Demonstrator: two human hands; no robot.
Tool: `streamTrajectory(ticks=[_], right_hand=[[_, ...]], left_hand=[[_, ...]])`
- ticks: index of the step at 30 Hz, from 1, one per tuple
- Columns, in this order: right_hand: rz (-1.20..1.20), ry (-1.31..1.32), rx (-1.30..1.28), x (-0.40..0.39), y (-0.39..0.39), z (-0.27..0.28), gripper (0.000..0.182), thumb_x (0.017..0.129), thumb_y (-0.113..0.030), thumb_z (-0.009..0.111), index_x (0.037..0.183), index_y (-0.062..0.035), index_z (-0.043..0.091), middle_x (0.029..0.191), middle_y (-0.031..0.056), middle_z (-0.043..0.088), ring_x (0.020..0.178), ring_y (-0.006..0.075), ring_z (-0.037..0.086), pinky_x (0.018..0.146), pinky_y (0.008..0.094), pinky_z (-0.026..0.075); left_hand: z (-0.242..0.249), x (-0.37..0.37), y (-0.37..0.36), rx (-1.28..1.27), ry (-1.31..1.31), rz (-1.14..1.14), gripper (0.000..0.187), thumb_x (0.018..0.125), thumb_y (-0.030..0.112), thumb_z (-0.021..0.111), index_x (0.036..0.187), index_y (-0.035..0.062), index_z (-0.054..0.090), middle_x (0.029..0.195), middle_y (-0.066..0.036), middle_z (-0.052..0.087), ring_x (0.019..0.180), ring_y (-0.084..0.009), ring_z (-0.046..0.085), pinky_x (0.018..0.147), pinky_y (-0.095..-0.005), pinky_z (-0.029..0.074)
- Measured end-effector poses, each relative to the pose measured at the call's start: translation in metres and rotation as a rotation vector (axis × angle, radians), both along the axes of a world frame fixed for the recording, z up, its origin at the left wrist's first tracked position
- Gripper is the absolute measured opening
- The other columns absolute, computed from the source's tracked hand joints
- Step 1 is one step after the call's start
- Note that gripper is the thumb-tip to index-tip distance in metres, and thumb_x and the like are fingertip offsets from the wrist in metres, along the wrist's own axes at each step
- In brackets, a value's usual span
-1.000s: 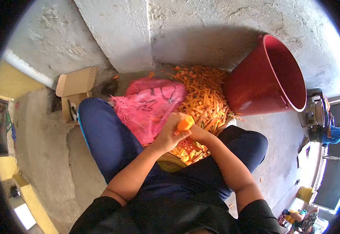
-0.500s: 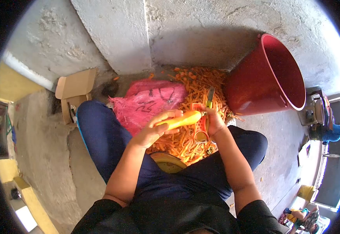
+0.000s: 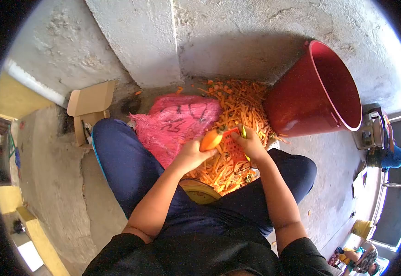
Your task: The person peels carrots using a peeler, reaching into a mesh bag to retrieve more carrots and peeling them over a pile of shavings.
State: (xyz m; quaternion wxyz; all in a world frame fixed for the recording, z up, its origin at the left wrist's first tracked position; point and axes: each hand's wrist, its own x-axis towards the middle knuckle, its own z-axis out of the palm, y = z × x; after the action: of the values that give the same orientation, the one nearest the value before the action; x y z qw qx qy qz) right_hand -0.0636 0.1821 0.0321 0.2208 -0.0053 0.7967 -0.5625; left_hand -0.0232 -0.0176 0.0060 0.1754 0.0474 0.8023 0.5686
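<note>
My left hand (image 3: 190,155) grips a peeled orange carrot (image 3: 210,140), its tip pointing up and to the right. My right hand (image 3: 251,143) holds a peeler (image 3: 243,132) with a yellow-green handle close to the carrot's tip. Both hands hover over a heap of orange carrot peelings (image 3: 237,115) on the concrete floor between my knees. A pink mesh sack (image 3: 175,122) lies to the left of the heap, partly under my left hand.
A big red bucket (image 3: 318,94) stands tilted at the right of the peelings against the concrete wall. An open cardboard box (image 3: 87,108) sits by my left knee. A yellowish round object (image 3: 200,191) lies between my legs. Other people are at the far right edge.
The carrot was lying sideways across my left hand half a second ago; now it is turned end-on. My right hand with the peeler has moved back in toward the carrot.
</note>
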Motion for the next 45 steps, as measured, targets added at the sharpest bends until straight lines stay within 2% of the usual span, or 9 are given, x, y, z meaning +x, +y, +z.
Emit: streamTrajectory(ticks=[4,7,14,17,26,29,35,41,45], right_hand=[[0.228,0.153,0.397,0.003,0.002,0.016,0.023,0.075,-0.016,0.054,0.094,-0.0036,0.050,0.076,0.0197,0.055,0.074,0.0320,0.055,0.066,0.0386,0.041],[0.329,0.173,0.404,0.008,-0.004,0.014,0.026,0.073,-0.016,0.054,0.095,-0.0039,0.051,0.079,0.0223,0.056,0.078,0.0380,0.053,0.068,0.0418,0.041],[0.414,0.189,0.420,0.008,-0.007,0.010,0.030,0.073,-0.014,0.049,0.101,-0.0063,0.051,0.080,0.0222,0.057,0.080,0.0376,0.054,0.071,0.0420,0.042],[0.404,0.275,0.337,0.009,-0.005,-0.004,0.025,0.075,-0.017,0.054,0.098,-0.0057,0.053,0.074,0.0191,0.057,0.073,0.0326,0.055,0.065,0.0372,0.041],[0.431,0.240,0.356,0.009,-0.006,-0.005,0.022,0.079,-0.022,0.052,0.092,-0.0043,0.053,0.074,0.0204,0.056,0.072,0.0359,0.054,0.064,0.0391,0.041],[0.416,0.227,0.411,0.007,-0.005,-0.014,0.020,0.071,-0.016,0.050,0.086,-0.0034,0.053,0.077,0.0218,0.057,0.077,0.0372,0.055,0.067,0.0420,0.043],[0.413,0.207,0.441,0.011,-0.004,-0.026,0.020,0.076,-0.019,0.052,0.084,-0.0015,0.053,0.071,0.0204,0.055,0.071,0.0358,0.053,0.064,0.0388,0.041],[0.469,0.218,0.376,0.011,-0.003,-0.018,0.020,0.077,-0.020,0.051,0.081,-0.0003,0.052,0.072,0.0201,0.055,0.071,0.0359,0.053,0.064,0.0390,0.041],[0.401,0.216,0.425,0.013,-0.004,-0.027,0.021,0.077,-0.021,0.051,0.079,-0.0001,0.052,0.073,0.0204,0.055,0.072,0.0363,0.053,0.064,0.0397,0.041]], left_hand=[[0.012,-0.005,-0.003,-0.237,0.111,0.150,0.033,0.070,0.027,0.062,0.092,0.0034,0.054,0.080,-0.017,0.059,0.079,-0.0315,0.057,0.065,-0.0373,0.044],[0.015,-0.004,-0.002,-0.309,0.163,0.175,0.032,0.069,0.029,0.062,0.089,0.0042,0.054,0.076,-0.017,0.059,0.075,-0.0325,0.057,0.063,-0.0394,0.044],[0.027,-0.003,0.002,-0.345,0.175,0.144,0.034,0.068,0.032,0.064,0.086,0.0046,0.055,0.075,-0.016,0.059,0.072,-0.0318,0.058,0.061,-0.0396,0.044],[0.022,-0.003,0.001,-0.298,0.179,0.133,0.034,0.068,0.032,0.064,0.086,0.0045,0.056,0.075,-0.016,0.059,0.073,-0.0313,0.058,0.061,-0.0392,0.044],[0.030,-0.003,0.001,-0.254,0.222,0.036,0.036,0.065,0.029,0.067,0.091,0.0057,0.057,0.076,-0.016,0.060,0.071,-0.0313,0.058,0.061,-0.0379,0.046],[0.022,-0.003,-0.001,-0.328,0.290,0.023,0.034,0.065,0.029,0.066,0.089,0.0065,0.057,0.073,-0.015,0.060,0.067,-0.0321,0.058,0.058,-0.0393,0.046],[0.033,-0.001,-0.003,-0.476,0.339,0.023,0.027,0.063,0.025,0.066,0.081,0.0069,0.057,0.065,-0.014,0.057,0.062,-0.0320,0.057,0.055,-0.0396,0.045],[0.021,-0.001,-0.004,-0.219,0.270,-0.058,0.024,0.063,0.024,0.065,0.078,0.0072,0.057,0.066,-0.015,0.058,0.063,-0.0315,0.057,0.055,-0.0402,0.045],[0.030,-0.001,-0.003,-0.476,0.301,-0.026,0.027,0.064,0.024,0.065,0.082,0.0051,0.057,0.068,-0.017,0.058,0.065,-0.0326,0.057,0.057,-0.0391,0.045]])
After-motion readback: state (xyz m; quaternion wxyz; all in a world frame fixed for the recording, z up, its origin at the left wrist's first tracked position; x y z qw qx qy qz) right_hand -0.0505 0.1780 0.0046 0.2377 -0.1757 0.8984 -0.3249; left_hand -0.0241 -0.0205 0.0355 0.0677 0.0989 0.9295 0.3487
